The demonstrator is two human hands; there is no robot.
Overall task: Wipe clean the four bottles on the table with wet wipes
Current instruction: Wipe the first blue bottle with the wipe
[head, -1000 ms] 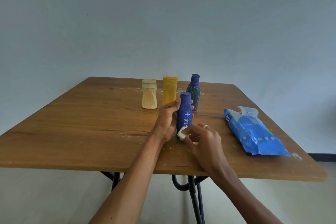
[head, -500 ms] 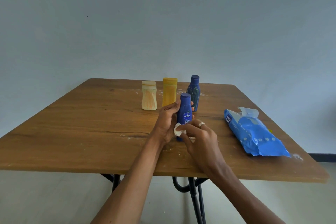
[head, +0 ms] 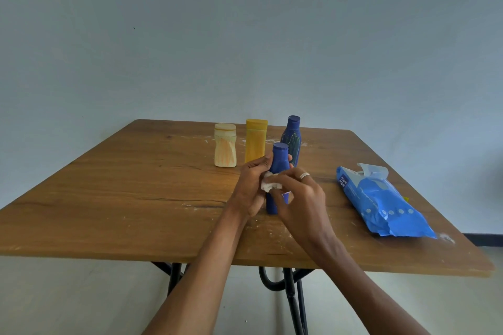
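A small dark blue bottle (head: pixel 279 160) stands upright near the table's middle, with my left hand (head: pixel 251 187) wrapped around its left side. My right hand (head: pixel 298 196) presses a crumpled white wet wipe (head: pixel 268 183) against the front of that bottle, covering its label. Behind them stand three more bottles in a row: a cream one (head: pixel 225 148) at left, a yellow one (head: pixel 255 139) in the middle, and a taller dark blue one (head: pixel 292 135) at right.
A blue pack of wet wipes (head: pixel 381 201) lies on the right side of the wooden table (head: pixel 114 193), its flap lifted. White specks dot the tabletop near the bottles and front edge. A plain wall rises behind.
My right hand has slid the wipe up the bottle from near its base to its middle, now hiding the label. The left hand keeps its hold.
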